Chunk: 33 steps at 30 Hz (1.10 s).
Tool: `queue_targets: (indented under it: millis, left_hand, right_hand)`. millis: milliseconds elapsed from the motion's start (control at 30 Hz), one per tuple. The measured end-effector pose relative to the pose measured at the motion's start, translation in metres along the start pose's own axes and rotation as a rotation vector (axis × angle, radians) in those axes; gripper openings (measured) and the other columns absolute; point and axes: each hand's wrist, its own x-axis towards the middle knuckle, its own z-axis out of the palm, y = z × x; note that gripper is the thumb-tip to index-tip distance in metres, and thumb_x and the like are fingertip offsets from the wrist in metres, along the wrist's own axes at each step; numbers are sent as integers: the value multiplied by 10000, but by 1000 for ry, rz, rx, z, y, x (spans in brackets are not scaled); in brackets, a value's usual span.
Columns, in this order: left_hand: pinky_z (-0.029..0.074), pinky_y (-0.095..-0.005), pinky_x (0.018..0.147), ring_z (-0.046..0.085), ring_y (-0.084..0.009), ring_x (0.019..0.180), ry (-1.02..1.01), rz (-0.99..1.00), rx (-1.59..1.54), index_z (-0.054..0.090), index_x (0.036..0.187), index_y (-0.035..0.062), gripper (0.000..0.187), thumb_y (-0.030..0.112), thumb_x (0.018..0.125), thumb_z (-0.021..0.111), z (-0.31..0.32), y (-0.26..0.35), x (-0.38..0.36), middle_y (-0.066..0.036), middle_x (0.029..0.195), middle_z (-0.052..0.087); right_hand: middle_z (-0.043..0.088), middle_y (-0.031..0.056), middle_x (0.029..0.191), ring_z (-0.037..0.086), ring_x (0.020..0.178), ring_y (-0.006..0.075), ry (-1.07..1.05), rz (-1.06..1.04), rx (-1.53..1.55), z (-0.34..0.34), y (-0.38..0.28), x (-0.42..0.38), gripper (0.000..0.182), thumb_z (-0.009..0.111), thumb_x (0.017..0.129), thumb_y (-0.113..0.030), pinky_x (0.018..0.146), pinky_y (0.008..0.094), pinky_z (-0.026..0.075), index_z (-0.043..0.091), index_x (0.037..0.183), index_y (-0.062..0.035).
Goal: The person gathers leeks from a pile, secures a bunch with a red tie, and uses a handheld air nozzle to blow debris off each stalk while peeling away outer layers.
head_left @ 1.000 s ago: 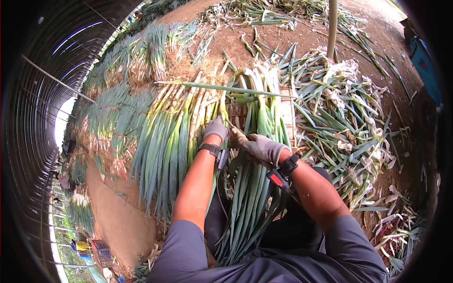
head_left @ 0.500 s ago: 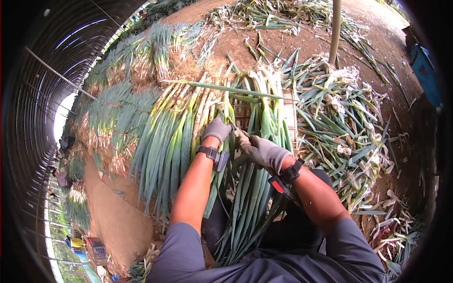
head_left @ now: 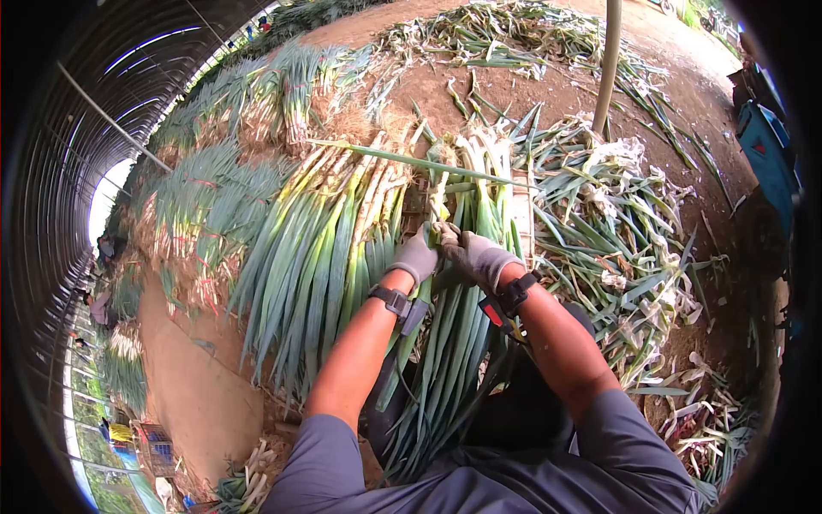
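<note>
My left hand point(head_left: 417, 259), in a grey glove, is closed around a green onion point(head_left: 437, 201) whose pale root end points away from me. My right hand point(head_left: 481, 259), gloved too, meets it there with fingers pinched on the same stalk. Left of my hands lies a thick row of long green onions point(head_left: 312, 257), roots at the far end. On the right, more whitish stalks point(head_left: 486, 201) rest on a crate point(head_left: 524, 206), their leaves hanging toward my lap. One long loose onion point(head_left: 411, 161) lies crosswise beyond my hands.
A heap of stripped leaves point(head_left: 616, 248) covers the ground at right, with another leaf pile point(head_left: 488, 30) far back. Tied onion bundles point(head_left: 205, 201) stand at left. A pole point(head_left: 609, 73) rises behind the heap. A plastic crate point(head_left: 157, 450) sits lower left.
My hands have come together and shifted slightly right. The right hand's fingers have closed in on the stalk at the left hand. The view has turned a little.
</note>
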Motion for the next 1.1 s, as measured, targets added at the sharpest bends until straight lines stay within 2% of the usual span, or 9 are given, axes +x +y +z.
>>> queue_targets:
  millis: [67,167,267,367,467,667,900,1000,1100]
  left_hand:
    - [521,-476,937,635,-429,1125,38,22,15,482,1423,86,572,323,921,621,9,-7,8,-257,1247,646]
    - [524,-478,934,637,-427,1125,42,-18,17,473,1422,104,578,334,916,631,12,-9,13,-252,1251,646]
    - [522,-478,945,644,-425,1117,-17,-10,-14,469,1419,117,607,347,888,649,15,-5,15,-264,1238,649]
    - [515,-474,964,646,-421,1118,-97,44,41,468,1425,119,654,373,854,663,7,-5,6,-273,1226,653]
    - [508,-460,978,635,-428,1131,-136,103,89,495,1405,112,678,415,827,680,7,-9,-1,-278,1209,658]
    - [507,-469,961,633,-441,1122,-93,139,-3,514,1363,57,715,473,815,708,13,-8,-24,-293,1190,657]
    - [504,-477,956,627,-456,1119,-64,121,-73,496,1352,20,749,537,842,681,16,-13,-48,-320,1179,648]
    - [490,-516,976,608,-472,1138,-34,47,-51,505,1332,80,585,452,894,617,21,-15,-59,-309,1185,646]
    - [500,-472,966,614,-460,1146,-79,50,-43,409,1474,16,795,494,883,642,23,-20,-62,-313,1231,631]
  right_hand:
    - [702,273,990,673,944,453,63,5,14,12,8,10,573,389,1013,-490,852,471,522,524,1384,-76]
    - [644,131,685,613,515,228,123,-69,38,19,9,4,510,408,1030,-512,518,387,499,589,1155,-52]
    - [696,268,884,692,777,407,24,19,26,6,-10,-11,568,350,1014,-496,725,447,545,520,1393,-108]
    - [691,257,865,683,711,385,31,70,47,11,4,5,570,345,1010,-501,677,435,544,507,1407,-127]
    - [695,281,937,694,815,430,-45,189,11,5,-8,-2,597,331,999,-522,751,459,551,505,1414,-129]
    - [651,349,1095,606,1127,496,91,206,-162,16,16,28,651,308,988,-569,975,503,484,624,1299,-92]
    - [662,330,1120,617,1142,477,134,226,-180,21,24,46,700,336,978,-559,1001,479,482,671,1197,15]
    - [668,323,1124,625,1135,472,157,222,-174,21,21,47,677,367,967,-536,998,474,488,675,1181,28]
    - [671,314,1128,630,1128,466,152,205,-177,25,25,51,639,390,953,-511,990,470,493,679,1173,15]
